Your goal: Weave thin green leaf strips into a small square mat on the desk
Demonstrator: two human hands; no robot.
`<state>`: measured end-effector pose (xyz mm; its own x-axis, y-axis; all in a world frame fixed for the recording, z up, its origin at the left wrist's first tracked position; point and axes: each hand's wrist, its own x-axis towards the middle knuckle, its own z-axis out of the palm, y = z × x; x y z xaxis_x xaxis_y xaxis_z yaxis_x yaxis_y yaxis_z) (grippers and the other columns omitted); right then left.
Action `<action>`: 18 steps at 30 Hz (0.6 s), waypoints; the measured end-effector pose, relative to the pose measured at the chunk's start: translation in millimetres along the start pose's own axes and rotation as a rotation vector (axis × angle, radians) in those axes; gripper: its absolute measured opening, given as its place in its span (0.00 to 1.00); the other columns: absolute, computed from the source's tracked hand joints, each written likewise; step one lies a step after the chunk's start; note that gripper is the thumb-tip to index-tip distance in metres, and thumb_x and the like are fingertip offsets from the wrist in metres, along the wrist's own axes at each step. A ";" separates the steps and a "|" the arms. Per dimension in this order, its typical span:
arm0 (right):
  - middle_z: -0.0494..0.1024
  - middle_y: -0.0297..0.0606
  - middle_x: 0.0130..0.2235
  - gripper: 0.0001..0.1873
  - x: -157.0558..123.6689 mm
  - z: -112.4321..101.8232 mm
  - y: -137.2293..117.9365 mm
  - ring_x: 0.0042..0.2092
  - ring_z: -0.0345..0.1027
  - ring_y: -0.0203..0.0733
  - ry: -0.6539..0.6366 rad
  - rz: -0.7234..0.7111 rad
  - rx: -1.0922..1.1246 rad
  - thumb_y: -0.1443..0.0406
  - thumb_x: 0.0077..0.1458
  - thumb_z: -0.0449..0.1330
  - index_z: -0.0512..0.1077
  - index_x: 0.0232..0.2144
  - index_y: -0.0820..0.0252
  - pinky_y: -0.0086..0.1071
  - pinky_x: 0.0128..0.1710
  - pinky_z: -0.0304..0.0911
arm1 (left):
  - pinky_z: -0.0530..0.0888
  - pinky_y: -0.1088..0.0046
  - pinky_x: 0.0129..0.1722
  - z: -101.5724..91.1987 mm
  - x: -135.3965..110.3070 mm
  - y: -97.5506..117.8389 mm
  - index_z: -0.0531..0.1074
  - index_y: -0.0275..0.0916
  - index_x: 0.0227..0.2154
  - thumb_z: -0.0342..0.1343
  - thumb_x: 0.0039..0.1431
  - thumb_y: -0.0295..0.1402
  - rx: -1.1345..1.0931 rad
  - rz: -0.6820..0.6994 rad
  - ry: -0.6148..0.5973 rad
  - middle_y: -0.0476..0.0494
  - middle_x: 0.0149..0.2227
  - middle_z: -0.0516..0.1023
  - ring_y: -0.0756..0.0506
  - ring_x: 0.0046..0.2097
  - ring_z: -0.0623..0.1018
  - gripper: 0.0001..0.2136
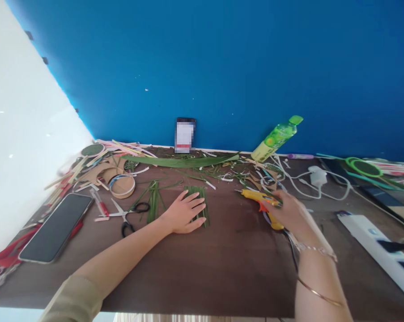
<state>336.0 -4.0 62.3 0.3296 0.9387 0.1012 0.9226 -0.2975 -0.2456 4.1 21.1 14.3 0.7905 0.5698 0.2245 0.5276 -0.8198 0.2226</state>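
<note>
My left hand (184,212) lies flat with fingers spread over a row of green leaf strips (206,203) on the table. More loose leaf strips (152,205) are just left of it, beside black-handled scissors (125,214) with their blades apart. Over to the right, my right hand (291,212) closes from above around the rear of a yellow glue gun (255,195). Its nozzle points left, its orange trigger shows below, and a dark cord runs from it under my wrist. Whether the gun still touches the table I cannot tell.
A long green leaf (184,161) crosses scraps along the blue wall. Upright behind it is a phone (184,135); a green bottle (277,139) leans right. At left lie a dark phone (57,228) and tape roll (121,185); at right, a white power strip (372,250).
</note>
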 end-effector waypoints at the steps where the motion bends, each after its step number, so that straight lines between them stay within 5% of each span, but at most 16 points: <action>1: 0.77 0.46 0.35 0.24 -4.5 -1.1 8.1 0.34 0.71 0.53 -0.079 0.067 -0.064 0.47 0.43 0.58 0.67 0.38 0.56 0.39 0.30 0.61 | 0.48 0.57 0.63 -0.2 0.1 0.3 0.65 0.40 0.55 0.37 0.66 0.44 0.003 -0.006 0.002 0.45 0.59 0.66 0.42 0.64 0.58 0.22; 3: 0.76 0.50 0.32 0.30 -14.7 -0.1 15.1 0.33 0.72 0.57 -0.194 0.217 -0.153 0.42 0.43 0.57 0.67 0.41 0.57 0.41 0.28 0.60 | 0.50 0.57 0.62 -0.7 0.3 1.0 0.65 0.41 0.55 0.36 0.66 0.44 0.013 -0.020 0.002 0.46 0.59 0.66 0.42 0.63 0.58 0.22; 7: 0.76 0.55 0.37 0.33 -28.4 5.6 2.7 0.37 0.72 0.62 -0.167 0.328 -0.240 0.44 0.48 0.52 0.65 0.48 0.61 0.45 0.30 0.62 | 0.51 0.57 0.62 -1.3 0.9 1.8 0.65 0.41 0.55 0.36 0.66 0.44 0.031 -0.031 -0.009 0.46 0.59 0.66 0.41 0.63 0.59 0.22; 10: 0.76 0.56 0.35 0.30 -26.7 9.1 -6.1 0.37 0.72 0.64 -0.163 0.346 -0.279 0.46 0.49 0.52 0.68 0.44 0.62 0.47 0.30 0.63 | 0.50 0.57 0.62 -1.4 1.2 1.8 0.66 0.41 0.55 0.36 0.66 0.44 0.034 -0.036 -0.013 0.46 0.59 0.66 0.42 0.63 0.58 0.22; 18: 0.75 0.61 0.34 0.28 0.0 17.6 -2.4 0.36 0.71 0.65 0.041 0.367 -0.296 0.50 0.47 0.54 0.70 0.41 0.68 0.50 0.28 0.63 | 0.49 0.57 0.62 -1.2 1.0 1.6 0.66 0.41 0.54 0.36 0.66 0.43 0.027 -0.037 -0.008 0.46 0.59 0.66 0.42 0.63 0.58 0.22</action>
<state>330.2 -0.2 45.9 0.6471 0.7560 0.0986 0.7589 -0.6511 0.0125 5.4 20.3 16.0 0.7730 0.5991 0.2088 0.5643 -0.7996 0.2053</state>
